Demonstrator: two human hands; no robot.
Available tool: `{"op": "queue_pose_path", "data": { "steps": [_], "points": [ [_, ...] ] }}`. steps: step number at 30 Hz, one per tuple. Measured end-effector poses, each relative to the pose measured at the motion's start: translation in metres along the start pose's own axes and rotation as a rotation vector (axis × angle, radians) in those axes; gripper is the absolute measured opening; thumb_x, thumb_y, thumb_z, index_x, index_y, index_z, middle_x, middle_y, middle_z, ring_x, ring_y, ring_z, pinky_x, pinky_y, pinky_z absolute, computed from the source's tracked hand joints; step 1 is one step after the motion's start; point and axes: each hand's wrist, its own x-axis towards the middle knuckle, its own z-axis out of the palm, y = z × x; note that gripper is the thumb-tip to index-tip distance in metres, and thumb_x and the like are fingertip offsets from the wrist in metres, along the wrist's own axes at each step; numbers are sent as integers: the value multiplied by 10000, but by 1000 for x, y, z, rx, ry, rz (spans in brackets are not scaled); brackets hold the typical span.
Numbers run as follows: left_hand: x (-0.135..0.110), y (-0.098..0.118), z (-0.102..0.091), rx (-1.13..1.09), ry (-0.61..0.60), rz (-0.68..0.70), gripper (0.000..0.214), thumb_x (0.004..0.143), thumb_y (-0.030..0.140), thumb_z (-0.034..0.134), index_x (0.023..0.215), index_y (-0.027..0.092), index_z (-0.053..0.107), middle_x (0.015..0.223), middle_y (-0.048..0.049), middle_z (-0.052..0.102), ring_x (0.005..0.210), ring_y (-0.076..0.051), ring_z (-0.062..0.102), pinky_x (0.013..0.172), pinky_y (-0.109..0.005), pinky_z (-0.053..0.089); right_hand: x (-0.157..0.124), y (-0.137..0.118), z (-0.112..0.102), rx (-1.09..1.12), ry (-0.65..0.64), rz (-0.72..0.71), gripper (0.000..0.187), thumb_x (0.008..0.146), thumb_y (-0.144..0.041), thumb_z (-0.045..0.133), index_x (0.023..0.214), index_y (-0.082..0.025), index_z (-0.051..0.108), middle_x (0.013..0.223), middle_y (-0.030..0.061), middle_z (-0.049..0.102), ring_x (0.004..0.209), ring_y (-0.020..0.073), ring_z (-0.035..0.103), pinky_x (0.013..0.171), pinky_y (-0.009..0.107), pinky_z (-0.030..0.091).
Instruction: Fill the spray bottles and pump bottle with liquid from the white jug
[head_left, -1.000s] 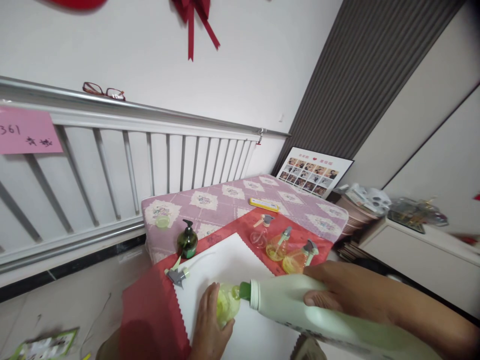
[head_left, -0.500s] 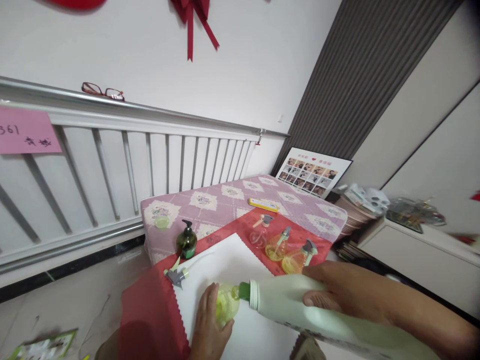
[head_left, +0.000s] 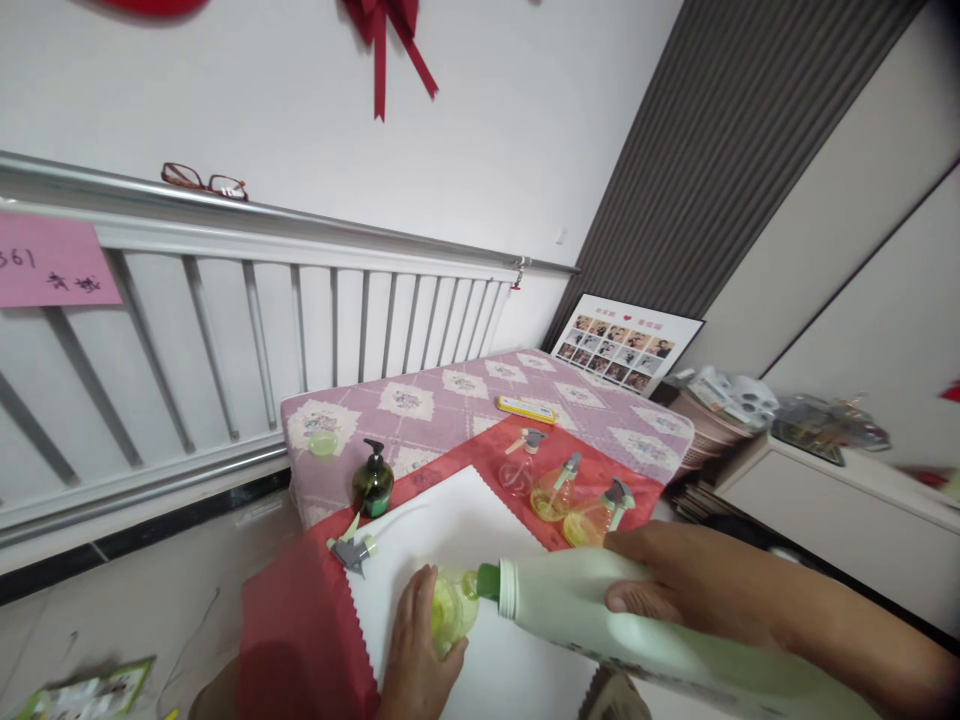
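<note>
Little visibly shifts: the left hand (head_left: 421, 640) cups the small bottle (head_left: 451, 612), the right (head_left: 664, 575) clasps the large bottle (head_left: 570, 600) (spout (head_left: 489, 581) at neck (head_left: 470, 585)), keeping both aligned.

1. Large bottle (head_left: 570, 597): smooth plastic, opaque, soft sheen; ribbed at the neck.
2. Spout (head_left: 489, 581): smooth plastic, translucent.
3. Small bottle (head_left: 451, 608): transparent, glossy; plastic or glass cannot be determined.
4. Loose spray head (head_left: 352, 552): plastic, smooth.
5. Pump bottle (head_left: 373, 488): translucent, high gloss.
6. Spray bottles (head_left: 553, 502): clear bodies, glossy; plastic heads.
7. White sheet (head_left: 465, 520): smooth, matt; material not established.
8. Red cloth (head_left: 304, 620): woven-looking fabric, faint satin sheen.
9. Desk cover (head_left: 480, 410): patterned, cloth-like, slight sheen.
10. Radiator (head_left: 313, 330): painted metal, smooth, semi-gloss.
11. Pipe (head_left: 337, 222): metallic finish, reflective.
12. Note (head_left: 56, 260): paper, matt.
13. Wall panel (head_left: 720, 150): ribbed, dull finish.
</note>
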Motion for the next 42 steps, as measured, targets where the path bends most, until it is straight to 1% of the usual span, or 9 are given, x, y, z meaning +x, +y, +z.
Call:
{"op": "queue_pose_path", "data": {
  "steps": [3,6,9,12,17,22,27,37,42],
  "points": [
    [0,0,-1,2,-13,6,835,705,259,567,1468,121,257,1570,-138,324,1454,-257,286,1207,-409,284,1,1,0,11,-41,-26,363,871,-541,458,836,-218,619,909,121,733,778,275,670,619,304,433],
    [1,-2,1,-2,-3,6,849,695,254,570,1470,117,251,1569,-141,324,1455,-257,285,1209,-416,280,1,-1,-1,1,-48,-17,358,872,-528,461,824,-205,608,909,138,727,776,282,664,615,311,418],
    [1,-4,2,-16,-1,8,841,698,259,570,1468,108,265,1567,-148,324,1457,-260,282,1212,-414,276,0,-4,-3,-10,-46,-11,331,872,-497,468,832,-201,611,892,134,726,765,279,662,608,310,400],
    [1,-4,1,-44,11,10,823,694,253,579,1459,136,299,1562,-133,342,1453,-263,295,1207,-416,287,-2,-5,-3,-12,-51,-3,315,869,-474,474,848,-197,622,908,137,726,785,284,664,621,314,402],
    [1,-2,-1,-58,19,14,833,686,251,584,1458,122,298,1554,-149,352,1446,-281,309,1197,-442,306,-2,-4,-2,-7,-38,-16,334,871,-507,472,835,-208,615,917,132,728,797,286,663,615,308,399],
    [0,-2,-1,-51,15,10,827,693,244,582,1461,154,287,1558,-127,351,1450,-257,301,1203,-411,289,-3,-4,-2,-11,-36,12,321,859,-502,489,847,-212,626,919,126,734,815,291,673,627,310,410],
    [0,-2,0,-19,24,18,833,695,235,571,1465,117,277,1555,-136,350,1446,-263,305,1203,-404,296,-3,-5,-3,-12,-43,-5,338,865,-497,478,864,-199,637,930,141,734,815,300,676,626,315,423],
    [1,-3,0,1,11,19,845,691,230,559,1471,144,249,1561,-126,340,1451,-247,294,1207,-402,284,-3,-6,-3,-9,-30,-7,316,861,-479,493,868,-200,643,919,136,737,811,303,677,631,327,425],
    [1,-1,0,11,-13,13,835,710,261,560,1468,105,249,1567,-147,318,1458,-249,277,1215,-400,267,-4,-7,-3,-17,-29,-5,302,858,-467,499,871,-200,640,919,134,736,803,301,679,632,330,426]
  ]
}}
